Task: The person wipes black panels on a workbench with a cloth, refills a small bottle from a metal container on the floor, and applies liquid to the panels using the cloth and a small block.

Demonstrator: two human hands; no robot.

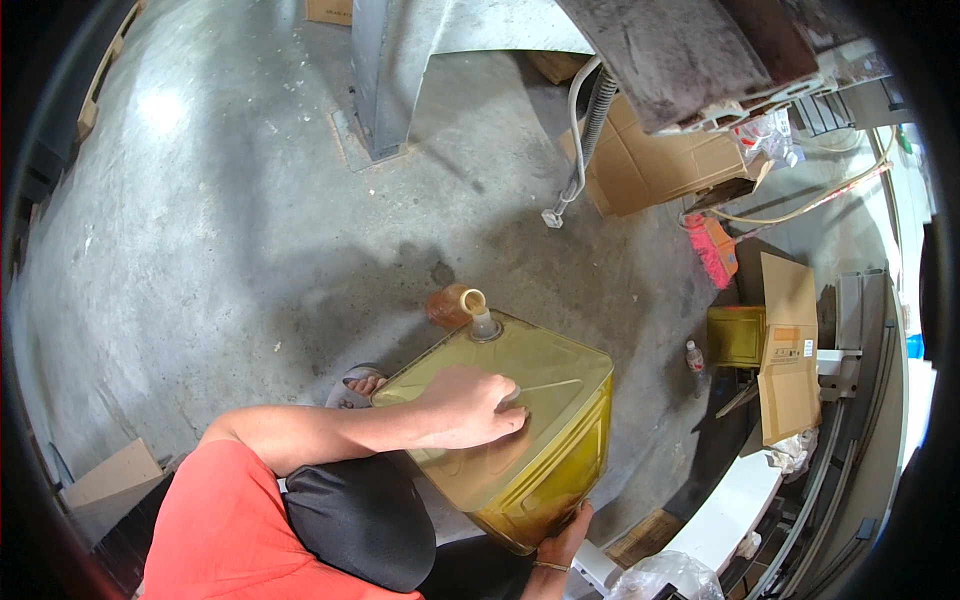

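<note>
A square yellow metal tin (545,470) is tilted away from me, its pale top panel facing up. My left hand (470,407) is closed on the handle in the middle of that panel. Low on the tin's near right side, my right hand (568,540) grips the bottom edge, with most of its fingers hidden. A whitish plastic spout (484,326) sticks out at the tin's far corner. Right beside the spout is the open mouth of an orange-brown jug (446,307) on the floor. Whether liquid is flowing between them I cannot tell.
My sandalled foot (362,384) is left of the tin. To the right stand a small plastic bottle (694,356), another yellow tin (735,336) and an open cardboard box (789,350). Farther off are a pink broom (710,250), a hanging hose (590,135) and a grey metal post (385,80).
</note>
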